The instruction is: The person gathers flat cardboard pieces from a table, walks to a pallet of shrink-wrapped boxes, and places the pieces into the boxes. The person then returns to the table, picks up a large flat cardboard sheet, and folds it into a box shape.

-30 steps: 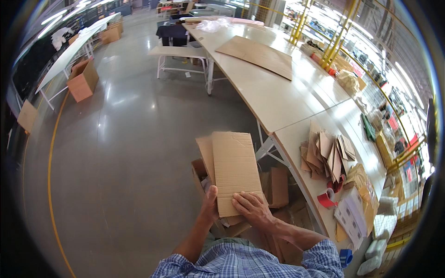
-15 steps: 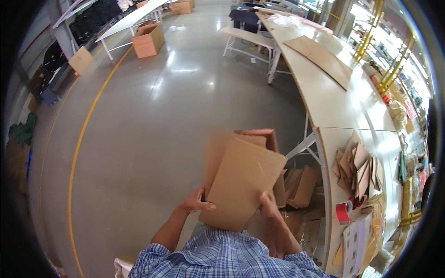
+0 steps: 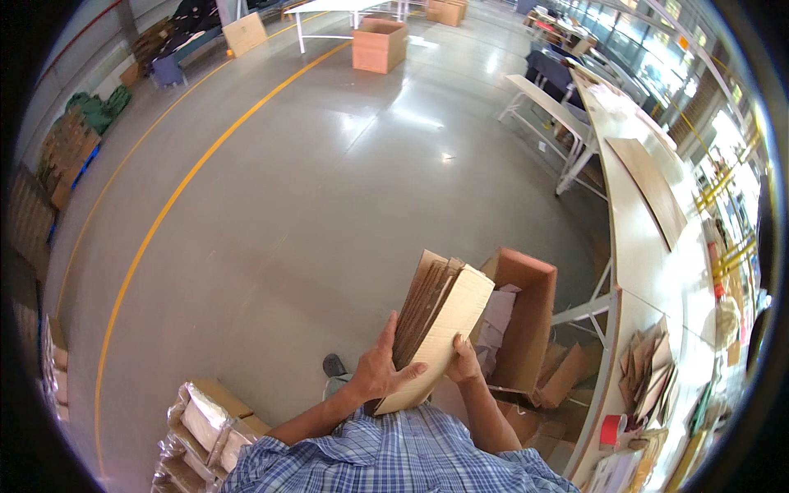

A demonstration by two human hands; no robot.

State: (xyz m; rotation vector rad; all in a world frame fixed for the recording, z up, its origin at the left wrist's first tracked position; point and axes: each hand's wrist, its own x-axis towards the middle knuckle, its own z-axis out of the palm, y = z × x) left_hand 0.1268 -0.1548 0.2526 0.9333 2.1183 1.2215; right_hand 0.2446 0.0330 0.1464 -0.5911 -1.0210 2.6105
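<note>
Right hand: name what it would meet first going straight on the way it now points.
The right hand would most likely meet the cardboard stack first: its thumb appears to rest against the stack's pale outer face. Beyond that, depth is unclear.

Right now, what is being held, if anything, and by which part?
A stack of cardboard pieces: left hand at its lower left side, right hand at its right edge.
</note>
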